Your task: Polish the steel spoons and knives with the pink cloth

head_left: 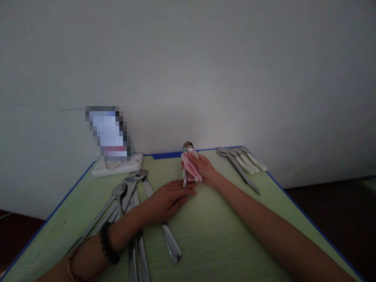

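Observation:
My right hand [204, 168] is closed around a folded pink cloth [191, 167], which wraps the middle of a metal spoon [188, 147]. The spoon's round bowl sticks out above the cloth, and its handle end shows below. Beside that handle end is my left hand [172, 199], its fingers stretched out and the thumb apart; the handle tip overlaps the fingers, and whether they touch is unclear. Under the left hand lies a table knife [172, 243], partly covered by it.
On the left lies a pile of metal spoons and knives [119, 192], partly behind my left forearm. A pixelated phone [108, 135] stands on a white base [117, 166]. At the right are a long-handled spoon [239, 172] and several white-handled utensils [245, 158]. A wall borders the green table [223, 239].

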Available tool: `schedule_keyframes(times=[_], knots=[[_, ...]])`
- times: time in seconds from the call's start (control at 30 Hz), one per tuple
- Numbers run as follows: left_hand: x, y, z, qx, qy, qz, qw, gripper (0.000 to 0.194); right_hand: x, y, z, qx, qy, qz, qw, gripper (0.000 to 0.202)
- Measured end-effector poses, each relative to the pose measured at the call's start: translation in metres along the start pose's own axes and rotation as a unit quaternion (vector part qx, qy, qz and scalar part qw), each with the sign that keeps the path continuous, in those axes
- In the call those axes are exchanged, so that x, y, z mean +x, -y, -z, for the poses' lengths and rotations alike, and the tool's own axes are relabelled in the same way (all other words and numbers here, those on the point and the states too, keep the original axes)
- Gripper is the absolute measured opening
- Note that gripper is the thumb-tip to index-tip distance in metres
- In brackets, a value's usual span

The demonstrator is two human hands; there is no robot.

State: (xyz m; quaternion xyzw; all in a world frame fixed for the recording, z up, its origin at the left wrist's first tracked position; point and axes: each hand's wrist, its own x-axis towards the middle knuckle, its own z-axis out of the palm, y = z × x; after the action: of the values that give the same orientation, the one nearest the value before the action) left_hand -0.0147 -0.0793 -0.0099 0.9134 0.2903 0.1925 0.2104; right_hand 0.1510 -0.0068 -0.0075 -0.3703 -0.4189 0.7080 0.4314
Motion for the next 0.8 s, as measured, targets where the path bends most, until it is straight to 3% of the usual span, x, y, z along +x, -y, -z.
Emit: schedule_keyframes(times=[0.8], knots=[[0.0006,0.0000,-0.0003,0.007,0.002,0.003,1.000,0.030,0.0010,-0.0011,0.0011,-0.008,-0.007,-0.009,1.000,0.026]])
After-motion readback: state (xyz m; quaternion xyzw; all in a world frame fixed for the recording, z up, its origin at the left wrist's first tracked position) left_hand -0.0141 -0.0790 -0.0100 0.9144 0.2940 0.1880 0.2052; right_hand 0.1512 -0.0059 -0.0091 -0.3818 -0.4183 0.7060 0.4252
